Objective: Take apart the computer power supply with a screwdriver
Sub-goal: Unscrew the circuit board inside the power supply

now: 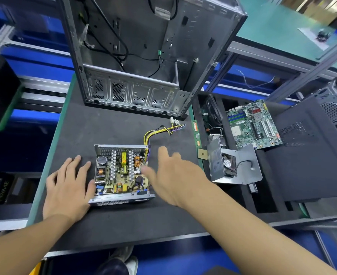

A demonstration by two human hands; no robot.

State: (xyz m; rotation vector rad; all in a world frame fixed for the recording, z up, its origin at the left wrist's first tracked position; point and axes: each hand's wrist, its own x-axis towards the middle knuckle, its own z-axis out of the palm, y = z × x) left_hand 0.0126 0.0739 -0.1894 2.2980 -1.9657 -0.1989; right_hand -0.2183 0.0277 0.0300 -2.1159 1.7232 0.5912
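L hand [68,187] flat, spread, touching open PSU [120,173]; R hand [175,179] spread over it.

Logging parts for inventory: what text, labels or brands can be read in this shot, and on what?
"PRIME": on the dark box at the left edge, printed sideways.
White label inside the computer case: too blurred to read.
Fan sticker: too small to read.
Motherboard markings: too small to read.
Power supply board: no legible print.
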